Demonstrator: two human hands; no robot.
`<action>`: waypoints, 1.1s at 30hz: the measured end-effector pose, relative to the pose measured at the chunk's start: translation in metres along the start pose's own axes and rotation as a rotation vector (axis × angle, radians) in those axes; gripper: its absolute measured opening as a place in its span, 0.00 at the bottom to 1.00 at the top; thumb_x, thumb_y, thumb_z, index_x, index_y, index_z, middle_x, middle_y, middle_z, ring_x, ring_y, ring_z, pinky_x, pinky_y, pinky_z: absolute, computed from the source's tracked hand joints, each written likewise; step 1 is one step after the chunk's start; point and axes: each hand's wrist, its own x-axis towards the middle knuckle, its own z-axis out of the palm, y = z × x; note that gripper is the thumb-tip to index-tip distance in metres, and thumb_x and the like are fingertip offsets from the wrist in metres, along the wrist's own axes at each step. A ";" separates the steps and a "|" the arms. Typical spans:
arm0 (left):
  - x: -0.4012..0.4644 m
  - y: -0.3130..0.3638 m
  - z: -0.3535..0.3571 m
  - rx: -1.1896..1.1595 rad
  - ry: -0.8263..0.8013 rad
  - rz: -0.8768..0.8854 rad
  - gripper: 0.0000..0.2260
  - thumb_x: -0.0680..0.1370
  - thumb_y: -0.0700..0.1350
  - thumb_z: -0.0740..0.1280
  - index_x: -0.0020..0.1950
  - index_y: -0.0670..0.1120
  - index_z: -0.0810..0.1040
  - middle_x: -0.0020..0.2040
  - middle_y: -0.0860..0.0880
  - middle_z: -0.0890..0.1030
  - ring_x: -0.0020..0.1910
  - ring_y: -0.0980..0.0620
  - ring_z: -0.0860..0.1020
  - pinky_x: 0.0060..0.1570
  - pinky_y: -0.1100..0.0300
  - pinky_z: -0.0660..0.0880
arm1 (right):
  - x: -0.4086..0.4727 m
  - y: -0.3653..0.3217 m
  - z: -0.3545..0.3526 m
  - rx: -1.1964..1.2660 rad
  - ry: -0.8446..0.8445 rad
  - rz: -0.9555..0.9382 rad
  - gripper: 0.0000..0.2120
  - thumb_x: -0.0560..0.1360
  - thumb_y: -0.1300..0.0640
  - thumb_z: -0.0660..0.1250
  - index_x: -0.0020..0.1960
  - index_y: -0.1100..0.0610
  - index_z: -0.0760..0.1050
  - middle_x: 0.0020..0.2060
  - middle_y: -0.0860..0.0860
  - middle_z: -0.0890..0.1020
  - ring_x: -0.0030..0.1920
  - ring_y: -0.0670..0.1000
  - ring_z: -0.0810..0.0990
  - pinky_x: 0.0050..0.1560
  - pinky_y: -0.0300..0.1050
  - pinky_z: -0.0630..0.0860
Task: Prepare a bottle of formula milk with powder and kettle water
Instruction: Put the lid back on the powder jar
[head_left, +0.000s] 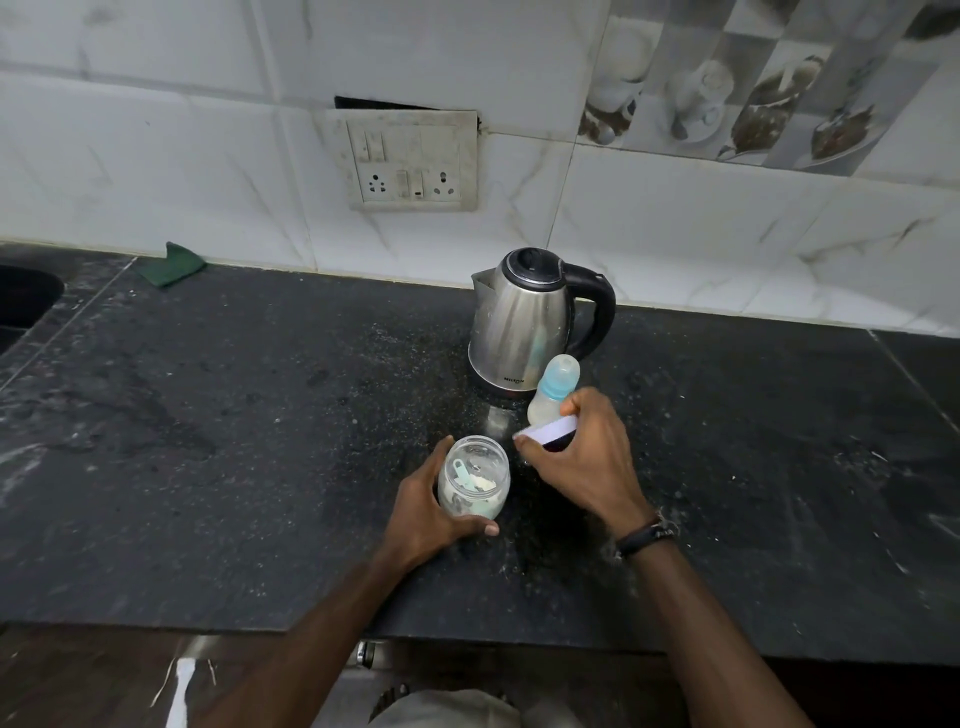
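Note:
A clear powder jar (474, 475) stands open on the black counter, with white powder and a pale green scoop inside. My left hand (431, 506) grips the jar from its left side. My right hand (582, 460) holds the jar's white lid (548, 432) tilted, just right of the jar's mouth. Behind the lid stands a baby bottle (553, 389) with a blue collar and a clear cap, holding whitish liquid. A steel kettle (524, 322) with a black handle stands behind the bottle, its lid closed.
The black counter (234, 415) is speckled with spilled powder. A green cloth (174, 264) lies at the back left, near the sink's edge (26, 306). A wall socket panel (410, 161) sits above the counter.

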 end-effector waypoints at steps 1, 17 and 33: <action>-0.001 0.001 0.001 0.013 0.013 0.012 0.54 0.53 0.50 0.87 0.75 0.47 0.68 0.65 0.56 0.79 0.65 0.63 0.76 0.66 0.63 0.73 | 0.001 -0.003 0.002 0.044 -0.008 -0.033 0.23 0.62 0.47 0.79 0.44 0.52 0.68 0.46 0.50 0.75 0.45 0.48 0.73 0.40 0.33 0.65; -0.004 0.002 0.003 0.049 0.093 -0.015 0.45 0.55 0.54 0.86 0.69 0.47 0.74 0.60 0.55 0.82 0.59 0.58 0.81 0.58 0.56 0.79 | 0.004 -0.030 0.027 -0.364 -0.546 -0.426 0.38 0.68 0.48 0.73 0.75 0.47 0.63 0.60 0.53 0.71 0.59 0.56 0.74 0.60 0.51 0.73; -0.004 0.008 0.005 0.109 0.081 -0.077 0.47 0.56 0.59 0.82 0.72 0.45 0.72 0.65 0.48 0.80 0.63 0.53 0.79 0.63 0.50 0.76 | 0.005 -0.076 0.038 -0.599 -0.387 -0.430 0.18 0.71 0.45 0.70 0.52 0.58 0.77 0.52 0.58 0.81 0.53 0.60 0.80 0.48 0.49 0.74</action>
